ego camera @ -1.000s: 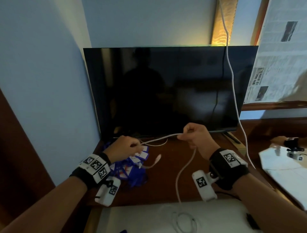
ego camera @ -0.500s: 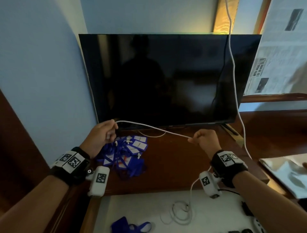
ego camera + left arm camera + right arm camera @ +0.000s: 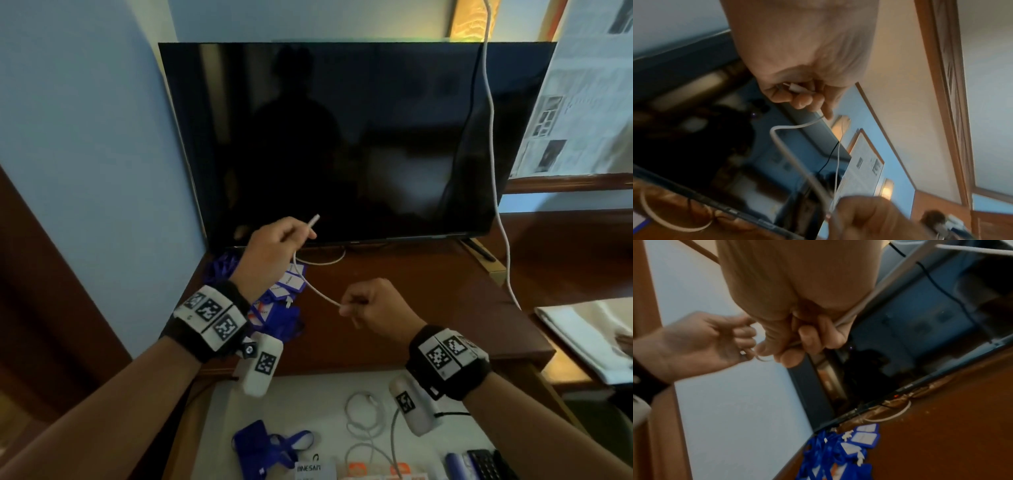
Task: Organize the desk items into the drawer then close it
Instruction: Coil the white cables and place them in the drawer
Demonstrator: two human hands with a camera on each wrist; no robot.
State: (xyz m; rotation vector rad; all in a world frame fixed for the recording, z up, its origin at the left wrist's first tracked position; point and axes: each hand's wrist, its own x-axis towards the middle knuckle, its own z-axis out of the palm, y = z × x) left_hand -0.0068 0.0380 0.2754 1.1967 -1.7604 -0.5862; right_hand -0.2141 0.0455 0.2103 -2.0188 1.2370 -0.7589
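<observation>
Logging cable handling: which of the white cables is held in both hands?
The thin white cable strung between left hand and right hand; the thicker white cable hangs untouched across the monitor.

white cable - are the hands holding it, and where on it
Both hands hold the white cable: left hand near its plug end, right hand further along it.

Your surface is a dark brown wooden desk. A black TV stands at its back on small feet. A pile of blue key tags lies at the left, just in front of the screen. A white cable loop lies on the wood under the TV's lower edge. Right edge: white papers, partly cut off.
</observation>
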